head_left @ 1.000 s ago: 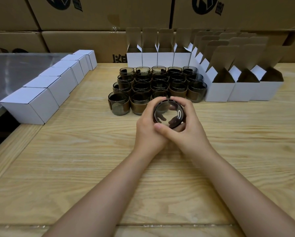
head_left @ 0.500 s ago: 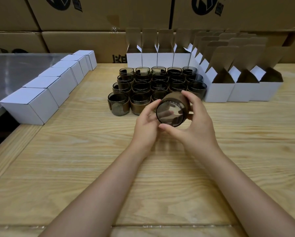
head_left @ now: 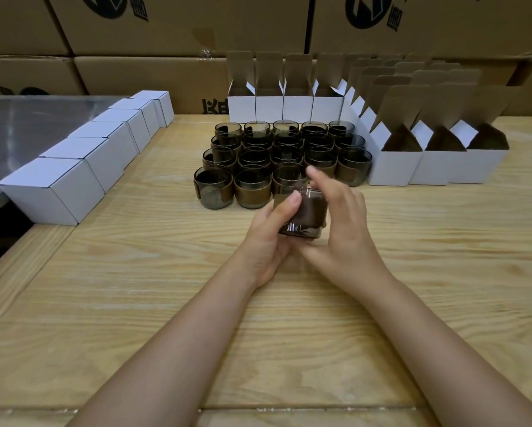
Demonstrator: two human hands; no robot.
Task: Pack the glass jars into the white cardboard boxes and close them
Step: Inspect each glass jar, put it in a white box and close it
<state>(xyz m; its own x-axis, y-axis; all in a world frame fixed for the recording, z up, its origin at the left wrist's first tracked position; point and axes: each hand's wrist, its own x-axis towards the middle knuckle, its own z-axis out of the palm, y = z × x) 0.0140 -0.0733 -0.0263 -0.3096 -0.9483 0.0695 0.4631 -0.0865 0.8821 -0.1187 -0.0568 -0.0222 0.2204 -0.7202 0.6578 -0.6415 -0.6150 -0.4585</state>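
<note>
Head view | closed boxes line the left edge of the bench | your left hand cups the jar, thumb curled on its side | jar roughly upright, just before the other jars | your right hand grips its right side, fingers curled | open boxes at right.

Both bare forearms reach forward and converge. The left hand grips a jar, thumb on its side; the right hand curls round its other side.
</note>
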